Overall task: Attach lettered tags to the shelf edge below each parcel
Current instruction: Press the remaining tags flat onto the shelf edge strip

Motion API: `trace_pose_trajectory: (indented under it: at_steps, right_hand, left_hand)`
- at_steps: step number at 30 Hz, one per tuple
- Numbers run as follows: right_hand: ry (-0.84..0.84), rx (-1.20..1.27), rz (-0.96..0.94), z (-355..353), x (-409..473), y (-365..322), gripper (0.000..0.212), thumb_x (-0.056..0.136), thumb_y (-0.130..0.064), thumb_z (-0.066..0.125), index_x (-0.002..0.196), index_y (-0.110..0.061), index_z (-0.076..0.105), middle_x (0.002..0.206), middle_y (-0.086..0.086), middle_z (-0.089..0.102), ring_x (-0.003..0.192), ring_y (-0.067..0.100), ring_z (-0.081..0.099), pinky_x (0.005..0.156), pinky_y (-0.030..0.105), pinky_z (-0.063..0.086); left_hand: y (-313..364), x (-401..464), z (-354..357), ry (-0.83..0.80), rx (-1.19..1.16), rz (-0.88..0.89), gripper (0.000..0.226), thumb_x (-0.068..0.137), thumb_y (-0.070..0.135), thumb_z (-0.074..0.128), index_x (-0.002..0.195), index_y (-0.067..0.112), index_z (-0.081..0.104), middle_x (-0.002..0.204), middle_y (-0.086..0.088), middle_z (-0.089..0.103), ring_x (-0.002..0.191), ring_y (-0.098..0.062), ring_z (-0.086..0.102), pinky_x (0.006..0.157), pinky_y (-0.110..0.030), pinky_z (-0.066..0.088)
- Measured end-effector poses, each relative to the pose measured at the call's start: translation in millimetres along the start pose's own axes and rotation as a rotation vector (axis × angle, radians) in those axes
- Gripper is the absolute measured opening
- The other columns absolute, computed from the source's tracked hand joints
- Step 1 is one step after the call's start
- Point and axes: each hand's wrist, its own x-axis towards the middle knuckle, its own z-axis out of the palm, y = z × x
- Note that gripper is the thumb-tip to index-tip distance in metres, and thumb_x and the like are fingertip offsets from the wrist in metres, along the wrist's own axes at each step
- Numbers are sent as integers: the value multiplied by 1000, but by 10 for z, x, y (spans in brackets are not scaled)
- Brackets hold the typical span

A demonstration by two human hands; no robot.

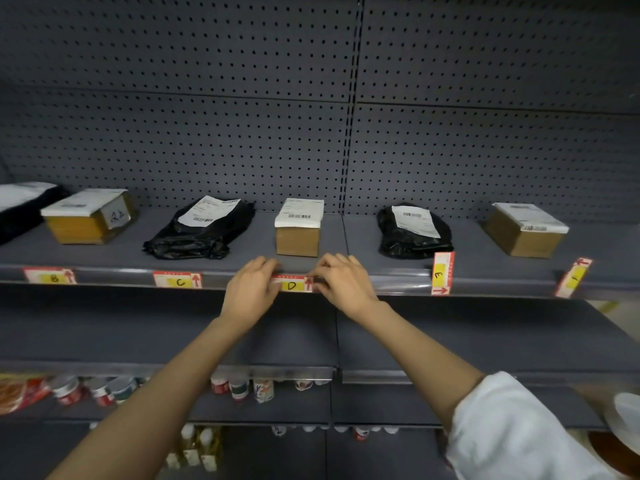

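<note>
Tag D (292, 285) sits on the shelf edge (121, 274) below the small brown box (298, 233); left hand (252, 289) pinches its left end; right hand (341, 282) pinches its right end; tags E (441, 273) and F (573, 277) stand askew.

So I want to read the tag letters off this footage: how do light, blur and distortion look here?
Head view: dim, even light. The D tag between the left hand and right hand reads clearly, as do the C tag and the rotated E tag. Wide-angle bending tilts the far-right tag, and the frame corners darken. The lower-shelf bottles are soft and blurred.
</note>
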Motion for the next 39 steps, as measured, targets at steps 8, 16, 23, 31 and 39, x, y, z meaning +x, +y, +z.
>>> trace_pose_trajectory:
  at_steps: [8, 16, 23, 31, 39]
  right_hand:
    - [48, -80, 185, -301, -813, 764, 33, 85, -28, 61, 118, -23, 56, 117, 1, 58, 107, 24, 55, 88, 37, 38]
    - [53, -138, 408, -771, -1397, 1536, 33, 87, -28, 57, 119, -22, 56, 118, 4, 58, 108, 28, 55, 89, 38, 37]
    - [32, -157, 467, -862, -1457, 1844, 31, 87, -28, 57, 118, -24, 56, 118, 3, 59, 109, 25, 56, 90, 37, 37]
    - [15, -82, 413, -730, -1226, 1805, 26, 88, -31, 56, 114, -26, 58, 112, -1, 62, 107, 21, 55, 88, 33, 36]
    - [58, 36, 373, -570, -960, 1642, 17, 84, -25, 61, 101, -26, 60, 98, -2, 64, 97, 20, 57, 84, 32, 38]
  left_hand:
    - [1029, 171, 338, 57, -284, -1, 26, 81, 20, 68, 105, 17, 59, 104, -6, 61, 96, -24, 58, 75, -39, 51]
    - [2058, 600, 678, -102, -246, 261, 37, 84, 18, 61, 120, 21, 52, 118, -6, 58, 111, -25, 52, 84, -40, 49]
    - [2477, 964, 907, -199, -99, 498, 42, 93, 18, 48, 134, 22, 42, 125, -5, 53, 113, -25, 48, 93, -39, 42]
    - [2304, 1078, 821, -129, -204, 383, 5, 85, 14, 59, 84, 19, 58, 91, 0, 65, 89, -19, 55, 67, -28, 38]
    - [1735, 874, 748, -199, -188, 339, 9, 78, 18, 70, 76, 24, 63, 74, 6, 61, 79, -15, 52, 69, -26, 33]
